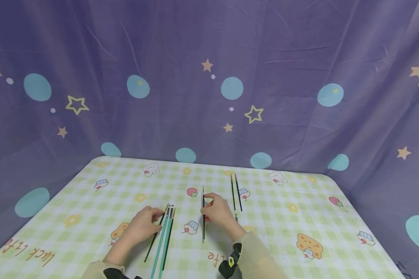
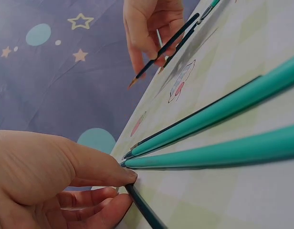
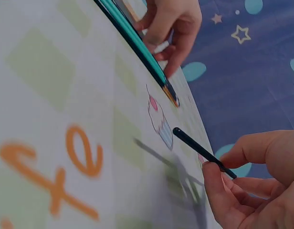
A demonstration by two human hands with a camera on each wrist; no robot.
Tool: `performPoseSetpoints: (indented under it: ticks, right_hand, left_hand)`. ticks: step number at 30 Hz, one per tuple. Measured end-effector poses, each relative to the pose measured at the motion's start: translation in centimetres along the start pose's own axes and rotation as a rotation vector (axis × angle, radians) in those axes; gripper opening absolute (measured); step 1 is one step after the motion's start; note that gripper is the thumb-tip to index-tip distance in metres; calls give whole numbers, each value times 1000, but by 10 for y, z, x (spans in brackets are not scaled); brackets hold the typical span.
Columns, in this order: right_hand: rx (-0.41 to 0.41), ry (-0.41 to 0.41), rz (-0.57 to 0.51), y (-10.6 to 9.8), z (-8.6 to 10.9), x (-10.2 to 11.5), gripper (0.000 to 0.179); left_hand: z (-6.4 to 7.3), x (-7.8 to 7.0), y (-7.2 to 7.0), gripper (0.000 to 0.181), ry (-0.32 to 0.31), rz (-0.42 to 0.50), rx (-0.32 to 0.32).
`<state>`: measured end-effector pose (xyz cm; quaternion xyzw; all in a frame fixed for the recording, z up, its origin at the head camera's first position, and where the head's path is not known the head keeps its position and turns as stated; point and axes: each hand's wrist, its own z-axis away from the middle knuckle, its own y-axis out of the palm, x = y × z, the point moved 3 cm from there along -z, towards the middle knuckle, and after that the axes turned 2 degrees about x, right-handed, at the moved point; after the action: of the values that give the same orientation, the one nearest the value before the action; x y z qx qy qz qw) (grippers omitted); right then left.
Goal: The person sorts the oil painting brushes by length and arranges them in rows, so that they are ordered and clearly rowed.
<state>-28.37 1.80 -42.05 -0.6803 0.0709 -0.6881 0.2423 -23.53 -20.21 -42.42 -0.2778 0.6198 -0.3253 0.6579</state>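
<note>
Right of the teal brushes [image 1: 165,246], your right hand [image 1: 217,211] pinches a dark brush [image 1: 204,229]: hold it gently. Left of them, your left hand [image 1: 143,224] seemingly pinches another brush [image 1: 151,247].

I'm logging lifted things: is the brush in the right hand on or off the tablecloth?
Off: the right hand pinches the brush, and its shadow falls apart from it on the tablecloth.

Pale beige sleeves [image 1: 258,257], black gear [image 1: 226,268] on both wrists, the right piece showing a small yellow mark [image 1: 231,262].
</note>
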Motion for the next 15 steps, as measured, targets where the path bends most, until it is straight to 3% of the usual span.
performPoseSetpoints:
  ticks: [7, 15]
  right_hand:
    - [15, -10, -41, -19, -5, -8, 57]
    - [-32, 20, -12, -44, -10, -18, 58]
  left_hand:
    - [1, 0, -1, 39, 3, 10, -1]
    - [1, 1, 0, 38, 4, 14, -3]
